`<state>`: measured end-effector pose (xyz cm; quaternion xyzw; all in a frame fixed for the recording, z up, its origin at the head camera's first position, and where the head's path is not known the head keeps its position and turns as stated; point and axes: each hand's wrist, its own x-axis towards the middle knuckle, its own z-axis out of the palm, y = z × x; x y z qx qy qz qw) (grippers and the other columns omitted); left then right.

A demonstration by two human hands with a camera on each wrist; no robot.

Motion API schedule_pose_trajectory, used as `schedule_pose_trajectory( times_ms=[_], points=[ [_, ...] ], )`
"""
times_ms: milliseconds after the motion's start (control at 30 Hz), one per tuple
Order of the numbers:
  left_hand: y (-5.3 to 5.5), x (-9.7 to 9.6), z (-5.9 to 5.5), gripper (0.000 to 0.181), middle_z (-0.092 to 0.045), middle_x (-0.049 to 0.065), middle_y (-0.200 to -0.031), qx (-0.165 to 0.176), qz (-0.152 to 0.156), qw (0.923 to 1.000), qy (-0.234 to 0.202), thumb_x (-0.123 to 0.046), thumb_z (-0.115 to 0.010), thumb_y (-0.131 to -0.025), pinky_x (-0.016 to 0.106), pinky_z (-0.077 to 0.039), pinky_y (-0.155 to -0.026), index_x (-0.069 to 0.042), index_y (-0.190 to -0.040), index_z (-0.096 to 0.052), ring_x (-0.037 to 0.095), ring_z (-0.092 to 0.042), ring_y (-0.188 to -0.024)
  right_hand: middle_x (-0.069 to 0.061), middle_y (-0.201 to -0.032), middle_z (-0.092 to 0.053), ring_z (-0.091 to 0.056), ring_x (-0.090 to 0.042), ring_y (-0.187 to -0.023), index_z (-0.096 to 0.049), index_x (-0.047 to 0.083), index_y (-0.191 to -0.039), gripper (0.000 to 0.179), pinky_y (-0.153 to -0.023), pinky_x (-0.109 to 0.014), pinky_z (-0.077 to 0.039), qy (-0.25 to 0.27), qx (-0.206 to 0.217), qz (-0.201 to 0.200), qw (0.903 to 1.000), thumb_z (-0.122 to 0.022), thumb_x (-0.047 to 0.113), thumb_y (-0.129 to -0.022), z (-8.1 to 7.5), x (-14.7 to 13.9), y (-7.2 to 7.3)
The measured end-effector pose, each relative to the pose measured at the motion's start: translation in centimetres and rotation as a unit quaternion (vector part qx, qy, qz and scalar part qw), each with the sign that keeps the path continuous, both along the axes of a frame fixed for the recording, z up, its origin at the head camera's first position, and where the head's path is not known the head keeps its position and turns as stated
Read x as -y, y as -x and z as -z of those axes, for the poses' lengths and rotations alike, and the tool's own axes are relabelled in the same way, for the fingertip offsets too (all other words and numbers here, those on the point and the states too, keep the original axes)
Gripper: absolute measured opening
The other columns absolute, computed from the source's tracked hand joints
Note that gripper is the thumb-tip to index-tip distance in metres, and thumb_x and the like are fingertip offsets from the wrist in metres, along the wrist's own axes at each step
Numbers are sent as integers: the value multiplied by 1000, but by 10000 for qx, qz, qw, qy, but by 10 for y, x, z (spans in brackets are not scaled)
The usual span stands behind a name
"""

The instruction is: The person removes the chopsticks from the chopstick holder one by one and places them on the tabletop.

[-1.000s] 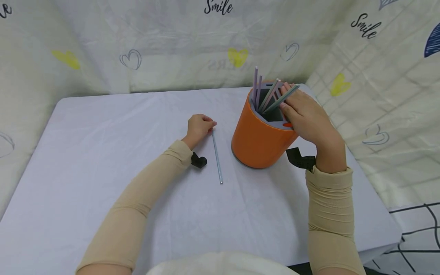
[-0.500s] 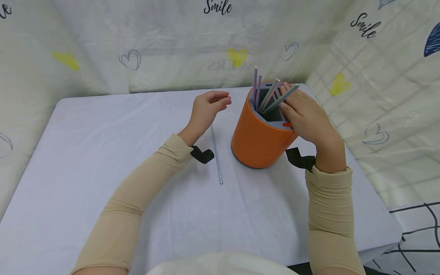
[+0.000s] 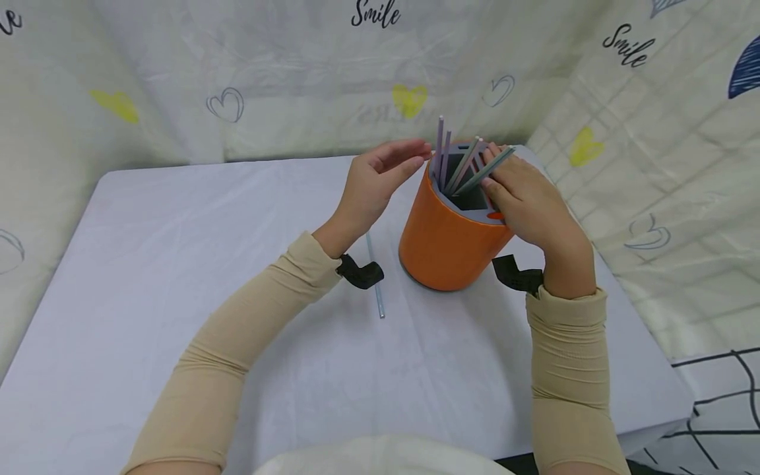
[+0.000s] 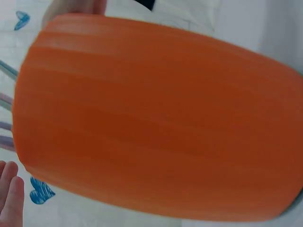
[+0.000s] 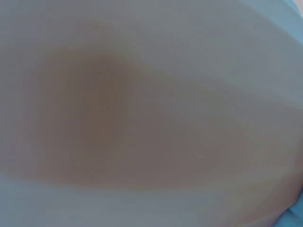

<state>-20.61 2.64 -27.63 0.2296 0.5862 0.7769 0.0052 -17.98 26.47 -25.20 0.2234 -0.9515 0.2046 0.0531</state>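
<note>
An orange pen holder point(image 3: 449, 247) with a grey top stands right of the table's middle. Several thin straw-like sticks in purple, pink and green rise from it, among them a purple one point(image 3: 440, 142) and a green one point(image 3: 497, 162). At its right rim my right hand point(image 3: 533, 196) holds the holder; the green stick crosses in front of those fingers. Fingers extended, my left hand point(image 3: 380, 181) is at the left rim beside the purple sticks; contact is unclear. A blue stick point(image 3: 380, 302) lies on the table, partly hidden by the left wrist. The right wrist view is blurred.
A white cloth point(image 3: 178, 264) covers the table. Patterned curtains point(image 3: 297, 86) hang close behind it and along its right side. Black straps point(image 3: 361, 273) sit at both wrists.
My left hand has let go of the blue stick's far end, risen, and moved right to the pen holder's left rim. The right hand has stayed in place.
</note>
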Motion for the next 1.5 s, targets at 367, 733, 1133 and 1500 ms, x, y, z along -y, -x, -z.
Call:
schedule_pose_trajectory(
  times_ms=[367, 733, 1133, 1500],
  points=[
    [4, -8, -7, 33, -60, 18, -121, -92, 435, 9989, -156, -2, -55, -91, 26, -47, -98, 6, -123, -54, 19, -59, -110, -7, -153, -24, -18, -28, -142, -36, 10, -143, 44, -119, -42, -13, 63, 43, -31, 10000, -31, 22, -101, 0, -1, 0],
    [2, -15, -13, 31, -60, 20, -118, 140, 467, 9988, 29, -1, -53, -92, 26, -49, -96, 7, -122, -55, 18, -60, -105, -12, -152, -22, -14, -28, -143, -26, 10, -146, 47, -119, -43, -9, -22, 187, 78, 9998, -32, 22, -101, -2, 0, -1],
    [8, -16, -10, 23, -67, 11, -104, -162, 222, 9992, 295, -6, -60, -89, 26, -52, -90, 4, -111, -63, 14, -62, -97, -12, -147, -33, -24, -28, -140, -55, 4, -118, 35, -118, -43, -16, 81, 38, 52, 9999, -32, 23, -100, -3, 3, -2],
    [-19, -5, -58, 19, -67, 19, -100, -839, -207, 9959, 264, 1, -58, -89, 28, -54, -88, 11, -105, -62, 16, -65, -91, -15, -104, -53, -43, -28, -109, -49, 5, -79, 28, -92, -41, -35, 285, -181, 52, 9994, -35, 20, -99, -1, 8, -2]
  ],
)
